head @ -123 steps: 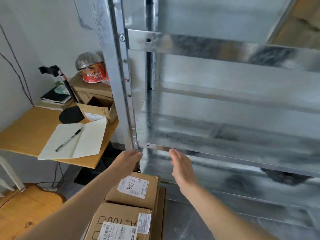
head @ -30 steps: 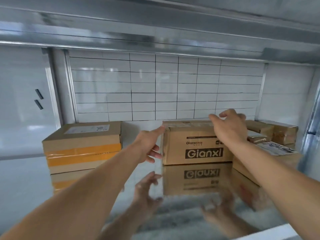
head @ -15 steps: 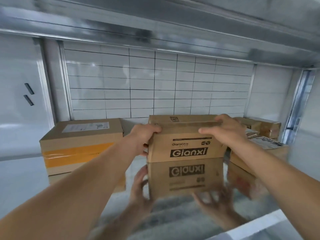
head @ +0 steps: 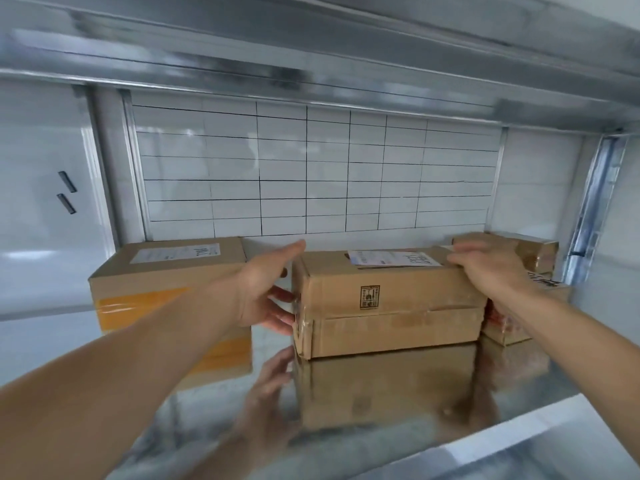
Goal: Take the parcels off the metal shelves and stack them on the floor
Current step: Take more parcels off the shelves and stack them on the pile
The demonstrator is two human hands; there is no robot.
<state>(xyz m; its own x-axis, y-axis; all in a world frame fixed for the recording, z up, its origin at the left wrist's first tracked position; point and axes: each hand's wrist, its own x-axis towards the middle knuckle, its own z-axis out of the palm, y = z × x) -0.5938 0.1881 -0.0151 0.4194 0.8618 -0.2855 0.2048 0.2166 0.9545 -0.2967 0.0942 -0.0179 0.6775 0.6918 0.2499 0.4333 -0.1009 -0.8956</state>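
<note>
The middle parcel (head: 388,303) stands on the shelf (head: 381,427), long face towards you, with a label (head: 391,259) on its top. It lies between your two grips.

Your left grip (head: 263,292) is at the parcel's left end. The fingers (head: 280,306) are straight and spread, with the tips touching the end face. The thumb is raised near the top edge and apart from it. This grip is wide and holds nothing; it only presses.

Your right grip (head: 491,271) lies over the upper right corner, with the fingers bent across the top beside the label. It holds the parcel at that corner.

The parcel's base rests on the shelf, and its reflection shows directly beneath it in the metal.

A taped parcel (head: 166,289) with orange bands stands to the left, beside your left forearm and apart from the middle parcel. To the right, a low parcel (head: 509,329) sits just beside the middle parcel, below your right wrist; whether the two touch cannot be told. A small parcel (head: 535,251) lies farther back, behind your right grip. A ruled board (head: 311,168) stands behind the shelf.
</note>
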